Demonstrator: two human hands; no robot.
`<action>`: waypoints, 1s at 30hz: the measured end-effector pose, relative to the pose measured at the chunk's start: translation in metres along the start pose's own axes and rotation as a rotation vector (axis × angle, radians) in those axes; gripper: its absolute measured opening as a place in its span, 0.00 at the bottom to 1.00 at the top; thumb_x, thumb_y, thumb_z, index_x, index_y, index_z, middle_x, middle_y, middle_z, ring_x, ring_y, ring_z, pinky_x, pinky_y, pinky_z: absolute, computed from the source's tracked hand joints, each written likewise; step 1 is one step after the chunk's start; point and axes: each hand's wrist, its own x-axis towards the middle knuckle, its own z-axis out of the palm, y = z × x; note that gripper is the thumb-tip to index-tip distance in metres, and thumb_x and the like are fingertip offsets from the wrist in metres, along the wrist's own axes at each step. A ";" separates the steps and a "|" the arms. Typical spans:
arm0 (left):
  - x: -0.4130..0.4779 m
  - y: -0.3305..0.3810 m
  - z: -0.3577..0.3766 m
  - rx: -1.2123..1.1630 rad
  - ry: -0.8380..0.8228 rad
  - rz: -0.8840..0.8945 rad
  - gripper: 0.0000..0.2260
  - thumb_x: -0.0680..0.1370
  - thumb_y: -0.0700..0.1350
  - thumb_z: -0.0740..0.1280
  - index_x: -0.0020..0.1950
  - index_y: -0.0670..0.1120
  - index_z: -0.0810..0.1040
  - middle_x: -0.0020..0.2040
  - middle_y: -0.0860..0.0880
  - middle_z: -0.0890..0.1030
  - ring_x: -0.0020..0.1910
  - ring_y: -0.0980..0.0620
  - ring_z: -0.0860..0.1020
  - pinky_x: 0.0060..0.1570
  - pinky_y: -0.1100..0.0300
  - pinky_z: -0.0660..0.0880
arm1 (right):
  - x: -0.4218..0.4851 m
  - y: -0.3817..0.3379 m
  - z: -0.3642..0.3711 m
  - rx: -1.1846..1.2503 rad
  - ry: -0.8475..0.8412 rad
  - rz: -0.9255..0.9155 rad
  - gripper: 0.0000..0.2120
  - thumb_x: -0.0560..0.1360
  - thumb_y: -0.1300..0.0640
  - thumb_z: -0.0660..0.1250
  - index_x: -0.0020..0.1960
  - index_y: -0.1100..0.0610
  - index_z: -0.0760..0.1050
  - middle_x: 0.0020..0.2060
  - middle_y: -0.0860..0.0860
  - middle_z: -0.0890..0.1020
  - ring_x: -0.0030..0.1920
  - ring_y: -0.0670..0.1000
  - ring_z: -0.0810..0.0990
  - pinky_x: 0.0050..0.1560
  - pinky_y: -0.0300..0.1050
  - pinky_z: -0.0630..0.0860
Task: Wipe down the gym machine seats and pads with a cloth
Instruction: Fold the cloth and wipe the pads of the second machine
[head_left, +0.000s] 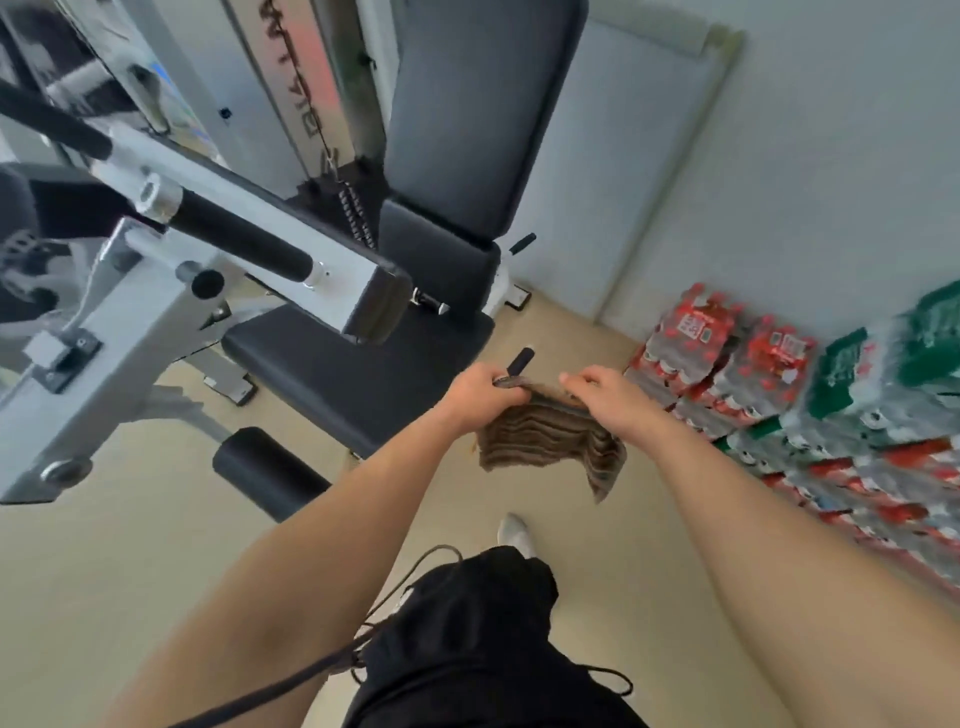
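Note:
A brown striped cloth (550, 441) hangs in the air between my two hands, just off the near right corner of the machine's black seat (353, 374). My left hand (480, 395) grips the cloth's upper left edge. My right hand (605, 397) pinches its upper right edge. The tall black back pad (478, 114) rises behind the seat. A black roller pad (265, 470) sits low in front of the seat.
A grey machine arm with a black grip (244, 239) reaches over the seat from the left. Shrink-wrapped packs of bottles (810, 395) are stacked along the right wall. A small black lever (521, 360) sticks up by the seat. Beige floor (130, 571) lies below.

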 end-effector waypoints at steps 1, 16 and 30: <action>0.014 0.001 -0.001 -0.022 0.014 -0.026 0.11 0.74 0.52 0.71 0.37 0.47 0.77 0.37 0.49 0.78 0.41 0.48 0.79 0.43 0.53 0.75 | 0.020 -0.003 -0.008 -0.036 -0.040 -0.026 0.19 0.77 0.35 0.61 0.51 0.50 0.78 0.52 0.50 0.82 0.54 0.54 0.79 0.55 0.50 0.73; 0.140 0.019 -0.031 -0.218 0.247 -0.407 0.09 0.75 0.47 0.69 0.37 0.48 0.72 0.35 0.50 0.76 0.37 0.50 0.76 0.35 0.57 0.71 | 0.251 -0.084 -0.071 -0.394 -0.517 -0.236 0.06 0.79 0.53 0.65 0.47 0.54 0.76 0.41 0.52 0.81 0.41 0.51 0.78 0.38 0.43 0.70; 0.237 0.014 -0.027 -0.336 0.485 -1.001 0.13 0.79 0.54 0.68 0.56 0.45 0.78 0.48 0.48 0.83 0.44 0.49 0.80 0.45 0.56 0.76 | 0.418 -0.140 -0.044 -0.532 -1.012 -0.460 0.09 0.74 0.54 0.71 0.52 0.54 0.80 0.47 0.53 0.85 0.50 0.56 0.84 0.50 0.51 0.79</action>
